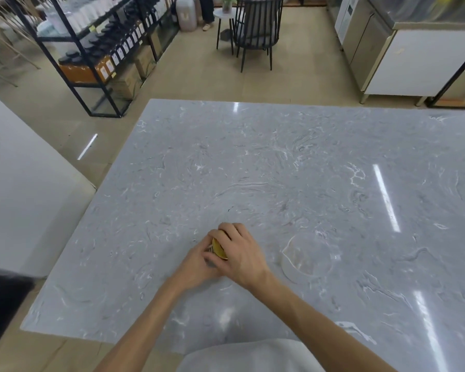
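A small jar with a yellow lid (218, 248) stands on the grey marble table (279, 170), near its front edge. My right hand (240, 255) curls over the jar from above and the right, its fingers wrapped round the lid. My left hand (196, 264) comes in from the left and grips the jar's lower part; most of the jar is hidden between the two hands. A clear glass beaker (308, 257) with a spout stands on the table just right of my right hand.
The table's left edge drops to a tiled floor. A black metal shelf rack (97, 49) full of bottles stands at the far left. A black chair (255, 28) and a steel counter unit (387, 49) stand beyond the table.
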Demonstrator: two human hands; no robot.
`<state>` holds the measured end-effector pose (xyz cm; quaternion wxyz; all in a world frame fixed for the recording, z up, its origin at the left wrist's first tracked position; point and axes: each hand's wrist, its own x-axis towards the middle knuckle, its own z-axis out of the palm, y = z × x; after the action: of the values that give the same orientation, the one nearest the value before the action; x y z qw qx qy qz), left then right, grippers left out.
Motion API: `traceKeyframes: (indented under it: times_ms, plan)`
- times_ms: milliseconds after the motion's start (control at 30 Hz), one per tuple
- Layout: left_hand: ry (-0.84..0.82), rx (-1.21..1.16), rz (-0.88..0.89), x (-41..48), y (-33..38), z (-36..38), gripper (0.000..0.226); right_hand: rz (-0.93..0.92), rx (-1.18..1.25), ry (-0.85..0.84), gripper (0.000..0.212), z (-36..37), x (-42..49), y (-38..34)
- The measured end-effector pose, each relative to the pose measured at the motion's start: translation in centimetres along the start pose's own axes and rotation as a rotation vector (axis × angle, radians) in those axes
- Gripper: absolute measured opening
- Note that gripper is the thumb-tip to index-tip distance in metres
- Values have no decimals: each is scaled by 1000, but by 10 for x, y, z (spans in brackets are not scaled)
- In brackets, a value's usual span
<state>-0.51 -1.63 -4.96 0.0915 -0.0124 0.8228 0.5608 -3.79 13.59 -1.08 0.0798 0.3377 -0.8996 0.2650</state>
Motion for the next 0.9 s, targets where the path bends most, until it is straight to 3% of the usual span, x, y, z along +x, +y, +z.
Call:
traceKeyframes:
  times_ms: [100,200,333,400,467,533,600,700,767,900]
  plan:
    - [-257,71,-65,-5,1,-37,71,-252,84,-126,52,-3,-8,15]
    - [-284,97,-54,-9,3,-35,69,-354,150,-134,47,0,-9,17]
    - [-44,20,-29,-20,-18,-12,69,-191,161,136,28,14,-14,5]
    - [77,110,-15,-23,-20,4,64,-75,115,216,20,20,-18,-7]
    - [136,211,-6,-25,-17,15,57,50,58,217,13,24,-17,-20]
    - [63,234,-18,-24,-13,7,55,118,4,160,13,25,-18,-28]
    - [-155,212,-17,-15,-5,-18,59,14,-41,82,21,18,-20,-25]
    - [-408,269,-13,-2,12,-42,63,-382,35,-78,30,1,-17,-1]
    - [-400,242,5,2,14,-36,60,-490,92,-88,30,-7,-8,15]
    - [-163,219,82,-6,-9,-6,63,-360,146,66,18,3,-11,18]
